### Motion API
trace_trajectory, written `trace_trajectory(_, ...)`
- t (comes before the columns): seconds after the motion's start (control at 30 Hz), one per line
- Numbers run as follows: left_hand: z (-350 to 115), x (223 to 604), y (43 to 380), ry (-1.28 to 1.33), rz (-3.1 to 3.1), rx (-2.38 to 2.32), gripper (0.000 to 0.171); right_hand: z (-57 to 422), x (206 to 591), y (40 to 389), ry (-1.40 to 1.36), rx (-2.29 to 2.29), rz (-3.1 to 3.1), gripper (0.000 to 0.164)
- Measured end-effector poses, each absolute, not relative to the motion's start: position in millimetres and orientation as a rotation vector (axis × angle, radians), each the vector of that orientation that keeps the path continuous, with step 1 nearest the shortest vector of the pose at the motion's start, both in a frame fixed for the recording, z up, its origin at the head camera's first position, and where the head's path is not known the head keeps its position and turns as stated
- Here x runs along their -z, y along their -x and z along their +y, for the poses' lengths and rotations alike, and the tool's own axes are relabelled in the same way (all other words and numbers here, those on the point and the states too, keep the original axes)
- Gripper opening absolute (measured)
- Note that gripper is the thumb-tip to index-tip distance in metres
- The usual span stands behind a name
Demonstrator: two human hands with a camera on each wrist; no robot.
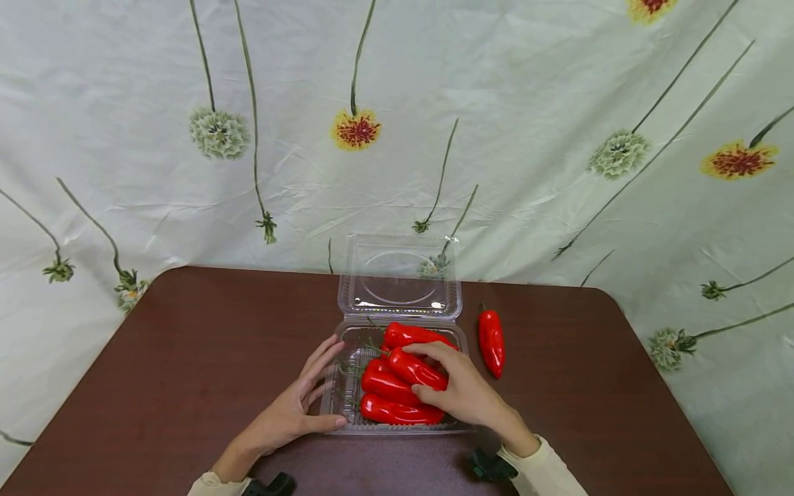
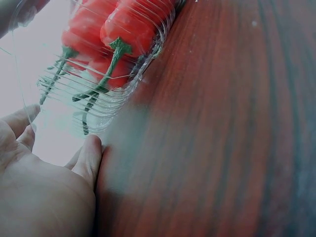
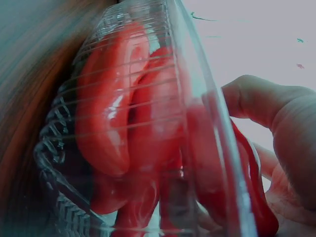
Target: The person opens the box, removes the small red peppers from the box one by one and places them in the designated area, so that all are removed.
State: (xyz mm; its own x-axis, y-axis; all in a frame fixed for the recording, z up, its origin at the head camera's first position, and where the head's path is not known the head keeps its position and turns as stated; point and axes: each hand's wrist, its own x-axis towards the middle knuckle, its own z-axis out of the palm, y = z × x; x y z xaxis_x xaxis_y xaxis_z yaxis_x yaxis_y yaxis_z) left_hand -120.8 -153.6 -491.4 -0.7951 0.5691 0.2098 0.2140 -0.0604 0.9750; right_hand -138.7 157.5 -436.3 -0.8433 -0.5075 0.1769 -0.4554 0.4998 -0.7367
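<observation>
A clear plastic clamshell box point(image 1: 355, 336) lies on the table with several red peppers inside. Their thin green stems point(image 2: 116, 64) point toward the box's left side. My right hand point(image 1: 462, 386) reaches in from the right and holds the topmost pepper point(image 1: 412, 366) between thumb and fingers. Other peppers, such as the nearest one point(image 1: 397, 410), lie under and beside it. At the box's left wall is my left hand point(image 1: 291, 406), its fingers stretched along the side and its thumb at the near left corner. Through the clear wall, peppers point(image 3: 111, 106) show in the right wrist view.
The box's hinged lid point(image 1: 400, 293) stands raised at the back. One more red pepper point(image 1: 491, 342) lies on the brown table point(image 1: 205, 358) right of the box. Behind the table hangs a flowered white cloth point(image 1: 298, 172).
</observation>
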Motion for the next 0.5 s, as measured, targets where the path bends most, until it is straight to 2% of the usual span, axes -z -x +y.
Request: trace_trajectory(0.5,-154.0,491.2,120.2,-0.843,1.96,-1.929,0.1,163.2,435.9,141.3,0.928,1.358,2.592,0.061)
